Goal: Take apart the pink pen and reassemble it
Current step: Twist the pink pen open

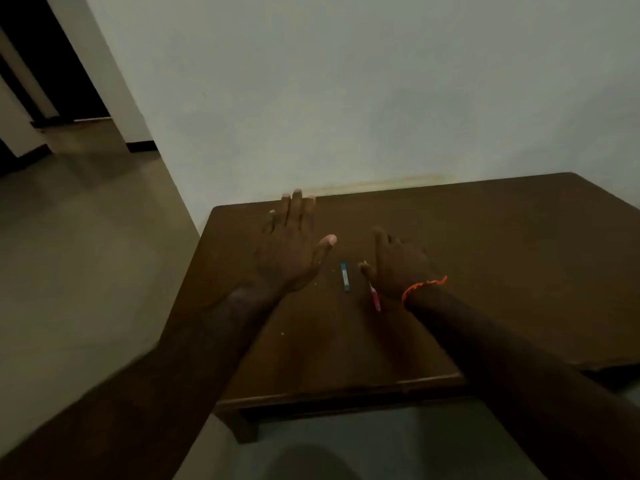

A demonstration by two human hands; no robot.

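The pink pen [375, 301] lies on the dark wooden table [485, 237], pointing away from me, its far half hidden under my right thumb. My right hand [398, 268], with an orange thread band on the wrist, hovers low over the pen. Its fingers are loosely curved and its thumb is spread from the index finger, with no grip showing. My left hand [294, 244] is stretched flat and open, palm down, above the table's far left part, and holds nothing.
A short blue pen-like stick [345, 277] lies on the table between my hands, left of the pink pen. The table's far edge meets a pale wall. Its left edge drops to a tiled floor, and its near edge lies just past my knees.
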